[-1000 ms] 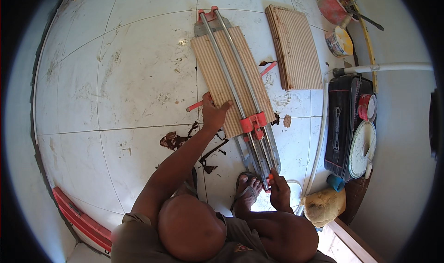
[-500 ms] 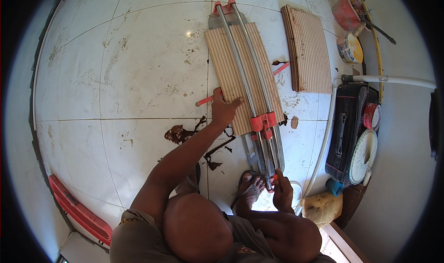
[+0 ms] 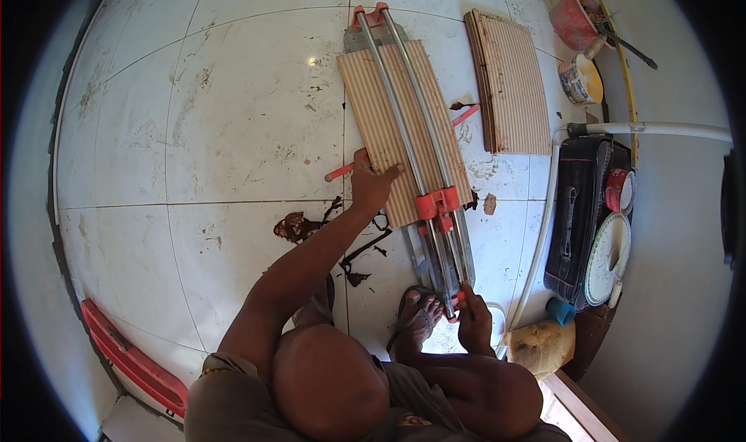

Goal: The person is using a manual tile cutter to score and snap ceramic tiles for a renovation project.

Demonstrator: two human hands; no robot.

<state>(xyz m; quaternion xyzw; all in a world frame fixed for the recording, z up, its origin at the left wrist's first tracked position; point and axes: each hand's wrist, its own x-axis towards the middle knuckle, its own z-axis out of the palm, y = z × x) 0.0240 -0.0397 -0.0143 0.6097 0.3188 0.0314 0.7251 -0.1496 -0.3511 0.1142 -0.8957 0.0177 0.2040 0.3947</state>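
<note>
My left hand [image 3: 371,184] lies flat, released, pinning the ribbed tile [image 3: 392,131] under the tile cutter [image 3: 423,170]; my right hand [image 3: 472,318] clenches its near handle [image 3: 460,296] for leverage.

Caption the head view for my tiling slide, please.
Left hand presses a ribbed tile on the tile cutter; right hand grips its handle.

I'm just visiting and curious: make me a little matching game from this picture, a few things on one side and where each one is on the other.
Things:
1. left hand
2. right hand
3. spare ribbed tiles
4. red level

Places:
A. by the floor's lower left edge
B. pressing on the ribbed tile in the tile cutter
C. stacked right of the cutter
D. at the cutter's handle end

Pairs: 1-B, 2-D, 3-C, 4-A
</note>
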